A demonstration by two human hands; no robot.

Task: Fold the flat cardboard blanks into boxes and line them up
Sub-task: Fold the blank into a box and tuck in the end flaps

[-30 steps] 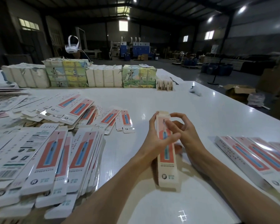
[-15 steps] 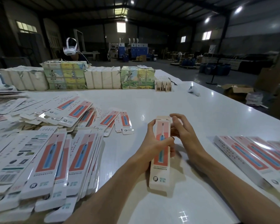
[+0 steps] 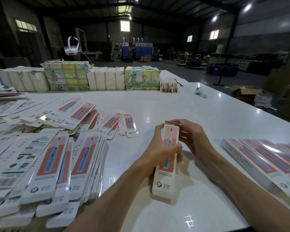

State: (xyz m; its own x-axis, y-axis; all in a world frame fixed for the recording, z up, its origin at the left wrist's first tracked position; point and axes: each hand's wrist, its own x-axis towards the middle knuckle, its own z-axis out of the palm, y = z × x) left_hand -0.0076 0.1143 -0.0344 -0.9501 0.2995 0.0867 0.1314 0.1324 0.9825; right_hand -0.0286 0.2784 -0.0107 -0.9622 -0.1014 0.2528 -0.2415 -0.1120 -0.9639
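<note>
Left hand (image 3: 161,148): fingers and thumb curled round the middle of a long, narrow box (image 3: 165,174), thumb lying across its printed face. Right hand (image 3: 193,138): fingers curled over the far end of the same box, at the brown end flap, thumb against the box's side. The box is formed, with a blue toothbrush on a red panel facing up; it lies lengthwise away from the person, far end raised, near end low over the table (image 3: 182,104). Whether the near end touches the surface cannot be told. To the right, well apart from the hands, a row of finished boxes (image 3: 261,158) lies side by side, touching one another, near the table's edge. To the left, a deep stack of flat blanks (image 3: 45,164) sits fanned and overlapping; beyond it, loose blanks (image 3: 84,113) lie scattered in a rough heap. Along the far side of the table stand wrapped bundles (image 3: 105,79), some plain, some with coloured print, close together in a line. A small white device (image 3: 200,92) lies alone towards the right far edge. A white headset (image 3: 71,47) shows behind the bundles.
</note>
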